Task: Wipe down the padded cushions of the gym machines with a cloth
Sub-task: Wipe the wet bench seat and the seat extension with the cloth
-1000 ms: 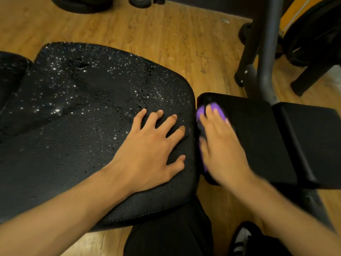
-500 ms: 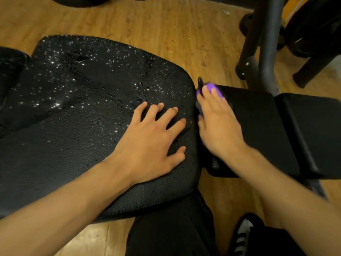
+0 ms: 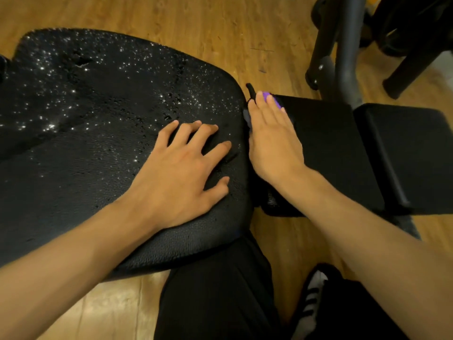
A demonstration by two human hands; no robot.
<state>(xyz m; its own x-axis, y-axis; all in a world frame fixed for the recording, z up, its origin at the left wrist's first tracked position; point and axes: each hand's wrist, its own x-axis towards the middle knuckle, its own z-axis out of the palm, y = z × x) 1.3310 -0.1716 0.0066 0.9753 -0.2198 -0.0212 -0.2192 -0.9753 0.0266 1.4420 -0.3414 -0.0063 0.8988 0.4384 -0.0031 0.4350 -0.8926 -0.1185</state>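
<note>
Head: cloth (image 3: 265, 95) (mostly under right hand (image 3: 274, 143))

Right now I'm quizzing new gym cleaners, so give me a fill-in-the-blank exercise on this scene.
1. The left hand lies flat, fingers spread, on the large black pebbled cushion, holding ____.
2. The right hand presses a small cloth of ____ colour onto the smaller smooth black pad.
3. Glistening droplets speckle the ____ of the two cushions.
4. The floor beneath is made of ____.
Missing words: nothing; purple; larger; wood.
</note>
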